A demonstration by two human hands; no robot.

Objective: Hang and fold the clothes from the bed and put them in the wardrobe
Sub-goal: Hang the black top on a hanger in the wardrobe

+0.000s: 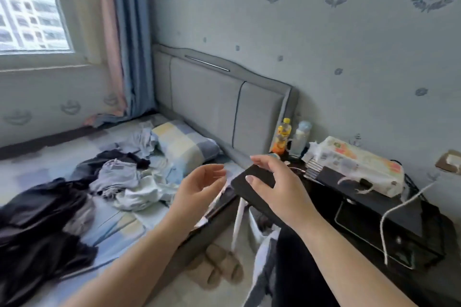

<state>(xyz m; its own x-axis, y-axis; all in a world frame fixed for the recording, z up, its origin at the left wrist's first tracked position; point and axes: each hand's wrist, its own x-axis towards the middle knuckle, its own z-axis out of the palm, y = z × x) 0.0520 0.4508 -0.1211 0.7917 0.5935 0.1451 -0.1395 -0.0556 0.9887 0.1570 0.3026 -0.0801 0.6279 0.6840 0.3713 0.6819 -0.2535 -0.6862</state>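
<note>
In the head view, the clothes lie unfolded in a loose heap on the bed, which is covered with a pale blue and yellow checked sheet. The heap mixes white, light grey and black garments, crumpled over one another near the middle of the mattress. A large black garment sprawls apart from them at the near left edge of the bed. A checked pillow rests against the grey padded headboard, just beyond the heap.

Both forearms reach forward over the bed's right edge. The left hand hangs in the air with palm turned inward, fingers loosely curved and spread, holding nothing. The right hand is just beside it, fingers bent over a dark flat phone, thumb and fingertips pinching it along its edges.

To the right, a dark bedside table carries a tissue pack and two bottles. Slippers sit on the floor beside the bed.
</note>
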